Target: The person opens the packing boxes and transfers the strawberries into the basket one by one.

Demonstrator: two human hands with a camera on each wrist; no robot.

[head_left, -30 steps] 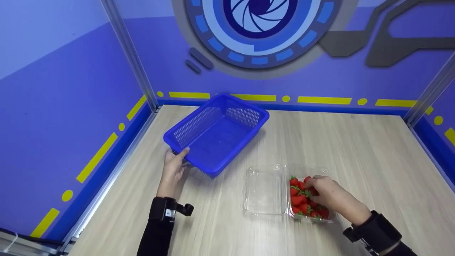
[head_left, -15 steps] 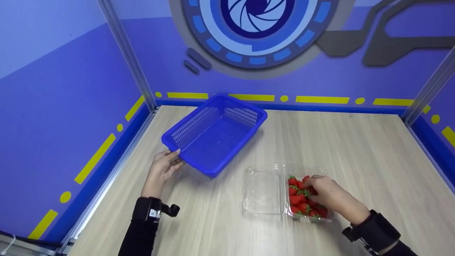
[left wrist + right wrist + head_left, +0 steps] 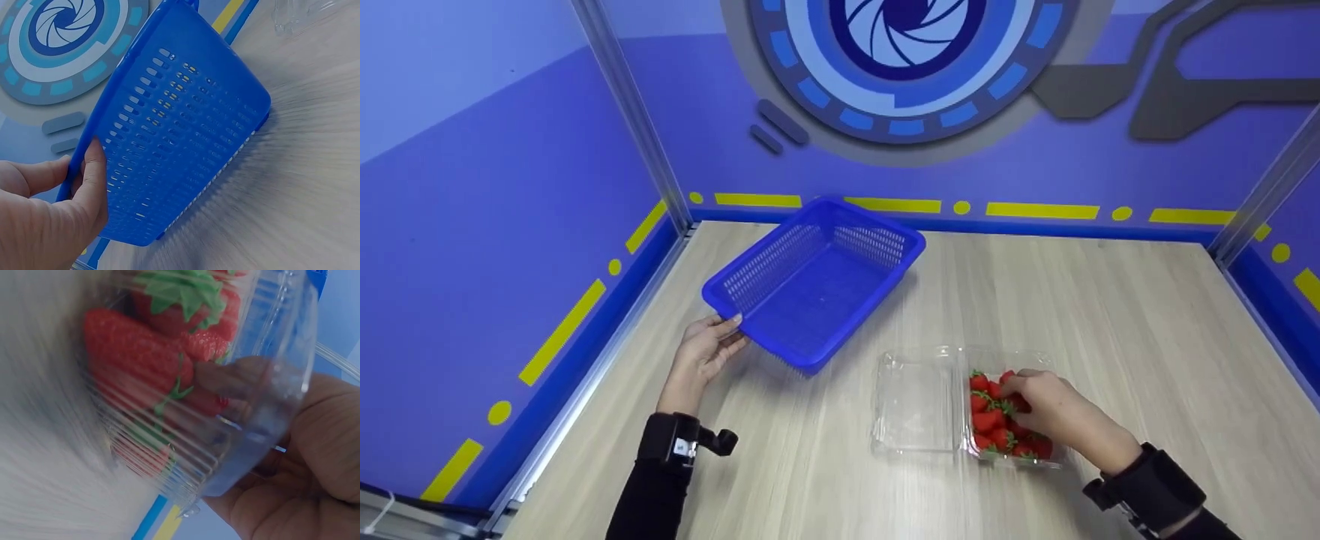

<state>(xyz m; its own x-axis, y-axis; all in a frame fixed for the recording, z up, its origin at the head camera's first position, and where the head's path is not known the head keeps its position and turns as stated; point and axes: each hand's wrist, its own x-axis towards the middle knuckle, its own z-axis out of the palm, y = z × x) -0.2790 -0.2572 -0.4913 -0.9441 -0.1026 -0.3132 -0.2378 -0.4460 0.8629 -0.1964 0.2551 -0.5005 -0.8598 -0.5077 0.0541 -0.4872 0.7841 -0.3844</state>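
My left hand [image 3: 703,356] pinches the near-left rim of a blue plastic basket [image 3: 819,300] between thumb and fingers. That basket has slotted sides, and nothing lies inside it. In the left wrist view, the thumb is on one side of the rim and the fingers [image 3: 95,177] on the other. My right hand [image 3: 1054,405] reaches into a clear clamshell box [image 3: 919,405] of red strawberries [image 3: 988,421] with green leaves. Its thumb and fingers curl round one strawberry, partly hidden by the hand. Through the box's clear wall, the right wrist view shows fingers against the strawberries [image 3: 132,357].
The clamshell's lid lies folded open on its left side, on the wooden table [image 3: 1140,337]. A blue back wall [image 3: 1035,172] and side walls with metal corner posts bound the table. Black camera straps [image 3: 1159,484] sit on both wrists.
My left hand has shifted left and regripped the basket's rim with its wrist swung outward. The basket and my right hand have hardly moved.
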